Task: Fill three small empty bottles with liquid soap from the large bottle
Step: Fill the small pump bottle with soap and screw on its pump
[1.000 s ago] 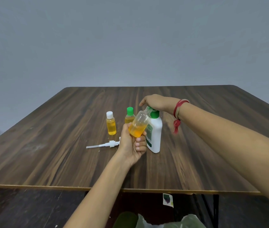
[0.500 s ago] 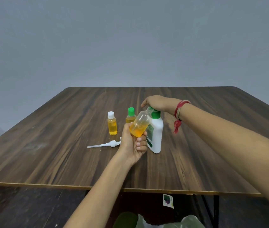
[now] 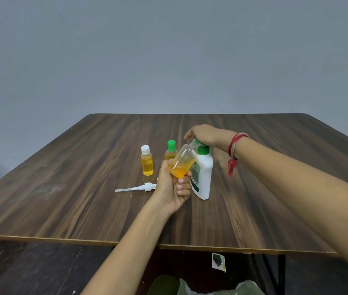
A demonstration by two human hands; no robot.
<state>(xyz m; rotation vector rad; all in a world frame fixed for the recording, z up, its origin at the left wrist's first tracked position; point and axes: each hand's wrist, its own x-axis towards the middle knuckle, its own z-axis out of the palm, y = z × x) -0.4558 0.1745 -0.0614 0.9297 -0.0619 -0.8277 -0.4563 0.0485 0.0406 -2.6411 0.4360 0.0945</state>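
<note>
In the head view my left hand [image 3: 174, 186] has its grip clamped round the small bottle [image 3: 182, 161] above the desk [image 3: 62, 188], its long axis tilting up-right so the neck meets my right hand [image 3: 207, 134], whose grip I cannot tell.

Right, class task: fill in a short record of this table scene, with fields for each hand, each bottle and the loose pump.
left hand: grips held bottle, tilted, part full of orange liquid
right hand: curled over that bottle's mouth; grip hidden
large bottle: white, upright, beside left hand
white-capped bottle: upright, filled
green-capped bottle: upright, behind left hand
pump: lying on table
</note>
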